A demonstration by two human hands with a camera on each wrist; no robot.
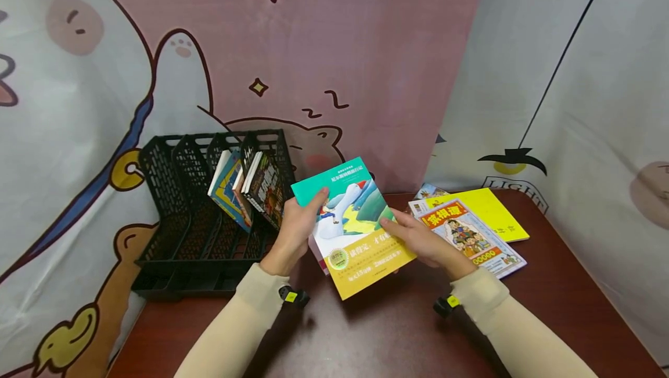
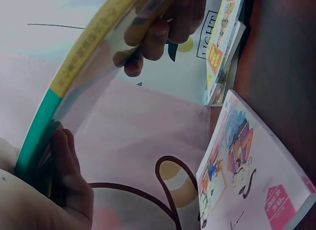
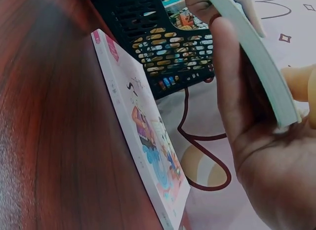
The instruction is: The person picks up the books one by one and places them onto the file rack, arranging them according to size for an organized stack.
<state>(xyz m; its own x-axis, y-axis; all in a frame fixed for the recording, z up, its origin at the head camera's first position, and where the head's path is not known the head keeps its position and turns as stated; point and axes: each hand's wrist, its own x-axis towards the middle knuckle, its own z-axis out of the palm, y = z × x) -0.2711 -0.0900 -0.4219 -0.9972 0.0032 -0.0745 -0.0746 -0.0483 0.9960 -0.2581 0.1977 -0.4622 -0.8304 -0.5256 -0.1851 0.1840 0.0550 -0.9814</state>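
A paperback book [image 1: 360, 215] with a green, white and yellow cover, showing a white goose, is held tilted above the table. My left hand [image 1: 298, 221] grips its left edge, thumb on the front cover. On the opposite edge, my right hand [image 1: 423, 241] pinches it with the thumb in front and fingers behind. The left wrist view shows the book's yellow-green spine [image 2: 74, 67] slightly bowed. Below it lies a pink-covered book [image 2: 247, 166] on the table, also visible in the right wrist view; the held book hides most of it from the head view.
At the left stands a black mesh file rack [image 1: 177, 209] with several slots; books [image 1: 230, 186] lean in its right-hand ones. To the right, a magazine with cartoon figures [image 1: 465, 233] overlaps a yellow book [image 1: 496, 209]. A patterned curtain [image 1: 376, 64] hangs behind the brown table [image 1: 355, 343].
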